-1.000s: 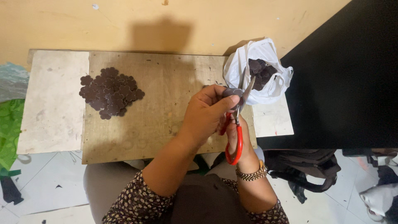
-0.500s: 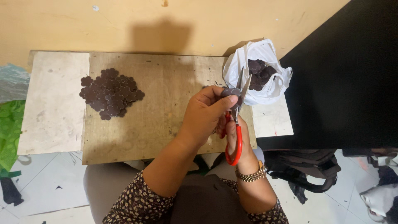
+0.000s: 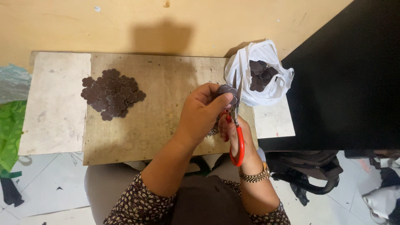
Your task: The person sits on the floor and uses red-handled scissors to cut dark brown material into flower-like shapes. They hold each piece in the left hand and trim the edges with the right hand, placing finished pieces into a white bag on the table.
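My left hand (image 3: 200,116) pinches a small dark brown flower-shaped cloth piece (image 3: 228,90) over the right part of a wooden board (image 3: 162,108). My right hand (image 3: 233,133), mostly hidden behind the left, grips red-handled scissors (image 3: 238,137) whose blades point up and lie nearly together at the piece's right edge. A heap of the same dark flower-shaped pieces (image 3: 111,93) lies on the board's left part. A white plastic bag (image 3: 260,77) holding more dark pieces sits just beyond the scissors' tips.
The board rests on a pale low table (image 3: 54,108) against a yellow wall. A black surface (image 3: 346,83) fills the right. Green cloth (image 3: 10,129) hangs at the left edge. A dark bag (image 3: 308,171) lies on the tiled floor at lower right.
The scissor blades have swung from tilted right to nearly upright and come closer together on the piece. Both hands stay in about the same place.
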